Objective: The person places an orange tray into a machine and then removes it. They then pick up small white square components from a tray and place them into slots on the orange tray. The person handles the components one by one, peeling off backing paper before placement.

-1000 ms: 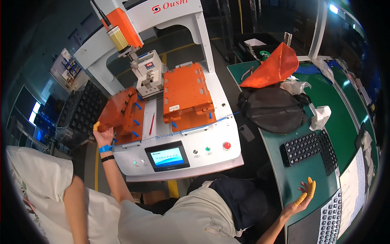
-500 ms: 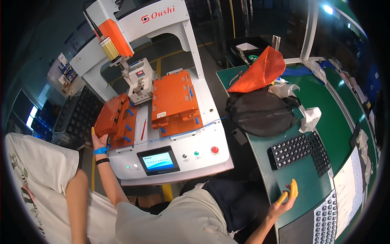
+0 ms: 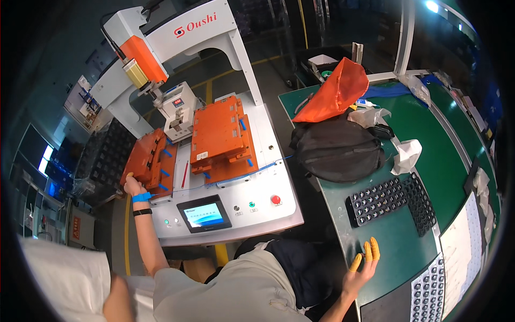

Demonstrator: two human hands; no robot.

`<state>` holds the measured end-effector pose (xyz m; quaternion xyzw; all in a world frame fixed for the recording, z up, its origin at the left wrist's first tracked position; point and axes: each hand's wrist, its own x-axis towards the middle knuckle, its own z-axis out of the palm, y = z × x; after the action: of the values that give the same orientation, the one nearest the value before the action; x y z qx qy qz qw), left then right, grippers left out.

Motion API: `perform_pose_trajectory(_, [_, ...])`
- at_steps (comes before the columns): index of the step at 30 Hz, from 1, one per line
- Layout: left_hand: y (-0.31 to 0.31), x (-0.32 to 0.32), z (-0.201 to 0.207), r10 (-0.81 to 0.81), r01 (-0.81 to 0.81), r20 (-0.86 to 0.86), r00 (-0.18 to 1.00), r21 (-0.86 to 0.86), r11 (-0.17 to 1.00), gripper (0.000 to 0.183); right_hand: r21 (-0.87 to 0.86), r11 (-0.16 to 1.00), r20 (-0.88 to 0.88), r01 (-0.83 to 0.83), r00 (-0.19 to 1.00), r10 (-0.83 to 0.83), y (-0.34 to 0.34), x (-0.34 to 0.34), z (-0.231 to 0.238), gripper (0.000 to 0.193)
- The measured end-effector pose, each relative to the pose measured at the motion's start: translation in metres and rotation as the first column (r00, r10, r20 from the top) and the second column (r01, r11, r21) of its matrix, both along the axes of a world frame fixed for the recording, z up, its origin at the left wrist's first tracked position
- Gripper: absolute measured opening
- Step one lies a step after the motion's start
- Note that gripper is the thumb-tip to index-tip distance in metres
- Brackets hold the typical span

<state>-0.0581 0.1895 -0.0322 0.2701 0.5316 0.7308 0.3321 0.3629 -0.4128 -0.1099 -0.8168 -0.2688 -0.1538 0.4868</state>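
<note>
My left hand (image 3: pixel 133 185) is at the near left corner of the left orange fixture (image 3: pixel 144 156), its fingers curled against the edge and partly hidden. A yellow finger cot covers a fingertip, and a blue strap (image 3: pixel 141 197) and a black band circle that wrist. The fixture lies on the white bed of a benchtop machine (image 3: pixel 252 185). Over the green table on the right, my right hand (image 3: pixel 360 272) hovers with yellow-cotted fingers spread, holding nothing. Beyond it sits a black tray (image 3: pixel 378 201) of small round parts, with a second black tray (image 3: pixel 421 206) beside it.
A second orange fixture (image 3: pixel 217 134) with blue pegs stands mid-machine, near the screw-feeder box (image 3: pixel 178 110). The touchscreen (image 3: pixel 204 213) and red button (image 3: pixel 276 199) face me. A black bag (image 3: pixel 340 150) and orange bag (image 3: pixel 335 94) lie on the table. Another person's sleeve (image 3: pixel 70 279) is at lower left.
My view has shifted slightly. My left hand has turned and its fingers have drawn in at the fixture's edge. My right fingers have spread. The other person has moved down and left.
</note>
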Motion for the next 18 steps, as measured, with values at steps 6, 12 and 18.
perform_pose_trajectory(6, [-0.007,0.019,0.003,0.013,-0.013,-0.025,1.0,-0.001,1.0,0.04,0.016,1.0,-0.049,-0.012,0.999,0.012,0.0,-0.001,0.001,0.028])
perform_pose_trajectory(12, [-0.031,0.039,0.025,-0.16,0.155,-0.116,0.98,-0.053,0.986,0.035,-0.077,0.995,-0.052,-0.061,0.997,0.057,0.002,0.0,0.001,0.027])
perform_pose_trajectory(18, [-0.03,0.015,0.01,-0.245,0.248,-0.062,0.967,0.035,0.968,0.028,-0.049,0.995,-0.148,-0.087,0.986,0.079,0.003,-0.002,0.004,0.029])
